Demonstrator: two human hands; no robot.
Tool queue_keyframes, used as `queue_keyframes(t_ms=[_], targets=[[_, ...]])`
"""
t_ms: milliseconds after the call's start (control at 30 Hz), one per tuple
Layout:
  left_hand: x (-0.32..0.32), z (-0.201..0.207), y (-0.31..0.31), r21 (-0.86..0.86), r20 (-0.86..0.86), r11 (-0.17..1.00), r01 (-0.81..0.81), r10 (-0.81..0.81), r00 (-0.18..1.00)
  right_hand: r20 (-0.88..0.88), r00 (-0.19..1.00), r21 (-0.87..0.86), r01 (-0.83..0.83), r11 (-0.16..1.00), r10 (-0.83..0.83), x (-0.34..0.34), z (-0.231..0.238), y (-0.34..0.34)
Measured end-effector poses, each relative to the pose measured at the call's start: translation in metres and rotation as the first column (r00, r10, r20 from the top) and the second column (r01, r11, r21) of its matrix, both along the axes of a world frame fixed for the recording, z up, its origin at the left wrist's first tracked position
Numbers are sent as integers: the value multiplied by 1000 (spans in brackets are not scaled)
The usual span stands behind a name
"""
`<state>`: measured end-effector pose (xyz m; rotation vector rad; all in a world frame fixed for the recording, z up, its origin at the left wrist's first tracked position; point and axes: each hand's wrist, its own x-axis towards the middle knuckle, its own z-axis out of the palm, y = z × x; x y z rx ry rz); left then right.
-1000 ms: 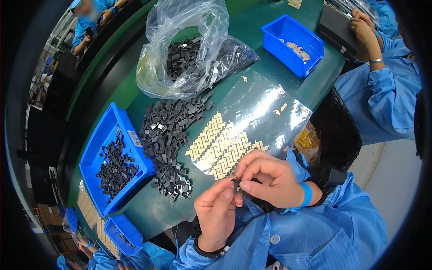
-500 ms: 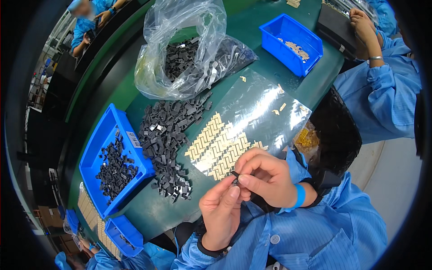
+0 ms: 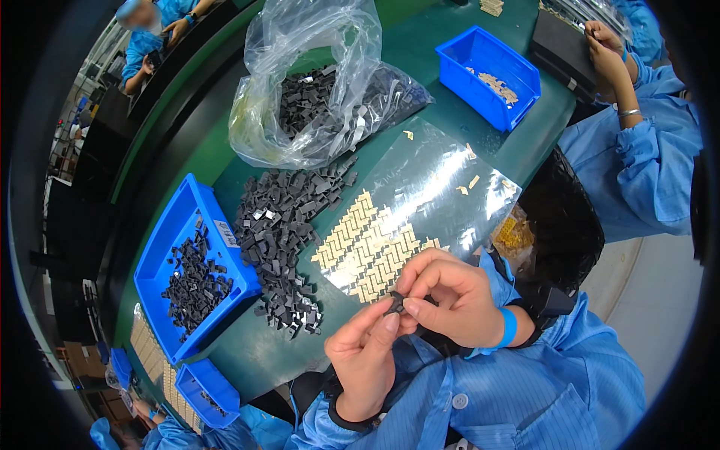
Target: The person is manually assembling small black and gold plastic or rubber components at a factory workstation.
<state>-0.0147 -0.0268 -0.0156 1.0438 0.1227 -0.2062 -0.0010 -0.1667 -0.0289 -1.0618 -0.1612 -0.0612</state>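
Between the fingertips of both hands is a small black plastic piece [image 3: 396, 302], held just past the near edge of a clear sheet. My left hand [image 3: 366, 352] pinches it from the left, thumb and index finger together. My right hand [image 3: 450, 300] grips it from the other side, a blue band round the wrist. Fingers cover much of the piece. Beyond them, the sheet [image 3: 431, 161] carries rows of small cream-coloured strips [image 3: 367, 247], with a few loose ones scattered farther up. Left of the sheet lies a heap of similar black pieces [image 3: 281, 217].
A large blue bin [image 3: 161, 247] of black parts stands left, a smaller blue bin [image 3: 206, 394] below it. A clear plastic bag [image 3: 259, 139] of black pieces lies behind the heap. Another blue bin [image 3: 480, 56] holds cream scraps. A co-worker's arm [image 3: 626, 97] is at right.
The black piece has turned between my fingertips, and both hands have shifted slightly. The co-worker's hands at right have moved a little.
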Motion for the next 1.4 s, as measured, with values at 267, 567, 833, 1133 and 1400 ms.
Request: queue_keyframes(t_ms=[267,567,833,1133,1400], targets=[[-1,2,0,109,77,994,-15,6,997,30,999,-94,21,995,-19,0,-2,-2],[-1,1,0,148,113,989,-19,3,994,104,986,-260,157,953,-134,2,-2,0],[-3,0,1,230,153,972,-43,8,988,214,973,-379,159,911,-81,1,0,-5],[-4,0,0,176,122,983,-58,37,992,284,944,-384,275,881,-171,1,1,0],[-4,-1,3,74,61,997,-24,20,998,299,941,-398,275,875,-160,2,2,0]])
